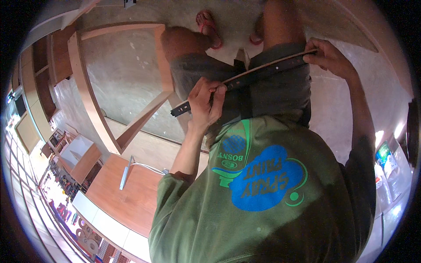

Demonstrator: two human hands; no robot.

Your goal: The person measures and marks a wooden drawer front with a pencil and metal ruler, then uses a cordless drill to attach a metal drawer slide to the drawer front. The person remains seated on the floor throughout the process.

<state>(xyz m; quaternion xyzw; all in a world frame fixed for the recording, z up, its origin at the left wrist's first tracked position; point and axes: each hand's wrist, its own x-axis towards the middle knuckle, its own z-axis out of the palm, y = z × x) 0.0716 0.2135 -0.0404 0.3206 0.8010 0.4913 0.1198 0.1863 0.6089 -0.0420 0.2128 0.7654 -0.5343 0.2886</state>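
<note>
A long, slotted black rail slants across the person's dark shorts — the left hand's grip pinches it partway along, the right hand's its other end. Nearby stands a wooden frame.

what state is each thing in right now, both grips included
dark rail, held at a slant across the lap
left grip, closed on the dark rail
right grip, pinching one end of the dark rail
wooden frame, open in the middle
metal strip, lying on the brown panel
green shirt, worn
</note>
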